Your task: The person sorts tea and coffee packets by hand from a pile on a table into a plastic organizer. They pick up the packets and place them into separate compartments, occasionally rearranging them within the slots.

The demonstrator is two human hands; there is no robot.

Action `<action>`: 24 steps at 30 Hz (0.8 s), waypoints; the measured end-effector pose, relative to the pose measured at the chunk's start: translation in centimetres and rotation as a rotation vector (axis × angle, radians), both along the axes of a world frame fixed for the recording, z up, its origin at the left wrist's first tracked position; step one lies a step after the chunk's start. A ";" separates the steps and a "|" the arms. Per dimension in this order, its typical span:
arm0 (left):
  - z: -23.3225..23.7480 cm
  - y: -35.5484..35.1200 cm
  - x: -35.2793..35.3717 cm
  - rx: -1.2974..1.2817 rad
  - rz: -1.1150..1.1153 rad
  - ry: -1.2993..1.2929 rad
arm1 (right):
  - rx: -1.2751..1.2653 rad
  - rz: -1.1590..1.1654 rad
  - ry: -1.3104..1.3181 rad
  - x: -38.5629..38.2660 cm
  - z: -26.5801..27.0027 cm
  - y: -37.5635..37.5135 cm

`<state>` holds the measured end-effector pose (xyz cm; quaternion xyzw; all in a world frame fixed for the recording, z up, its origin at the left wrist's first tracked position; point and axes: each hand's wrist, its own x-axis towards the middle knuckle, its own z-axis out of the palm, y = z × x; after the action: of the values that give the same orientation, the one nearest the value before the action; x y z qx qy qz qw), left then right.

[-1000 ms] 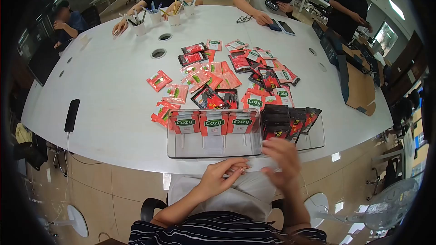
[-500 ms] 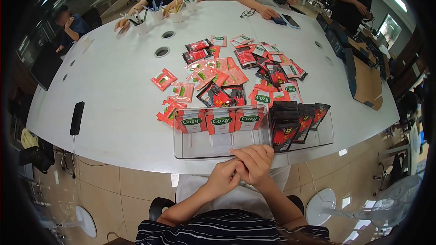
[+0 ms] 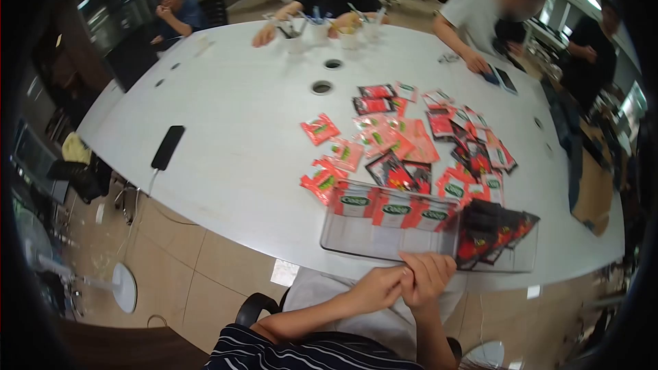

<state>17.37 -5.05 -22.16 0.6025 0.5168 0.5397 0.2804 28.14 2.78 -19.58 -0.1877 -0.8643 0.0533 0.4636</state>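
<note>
**Hands meet at the tray's near rim**

We see the left hand and right hand touching each other just before the tray. The left's fingers curl shut against the right. The right's lie bent at the tray's near rim, and we cannot tell whether they clamp anything. Cozy sachets and dark sachets stand inside the tray; loose sachets lie beyond it.
</note>
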 end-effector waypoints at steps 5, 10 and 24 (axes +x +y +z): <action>-0.3 -0.2 0.2 -0.009 -0.032 -0.023 | 0.001 -0.020 -0.012 0.0 -0.1 0.1; -0.1 -0.1 0.3 0.016 -0.007 -0.005 | -0.022 -0.012 -0.014 0.1 -0.3 0.0; 8.6 -0.5 -10.9 0.326 0.436 0.096 | -0.010 -0.030 -0.071 0.2 -0.6 0.1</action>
<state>6.44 -5.58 -13.57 0.5392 0.5533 0.6341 0.0321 28.38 2.86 -20.15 -0.2048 -0.8771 0.0441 0.4322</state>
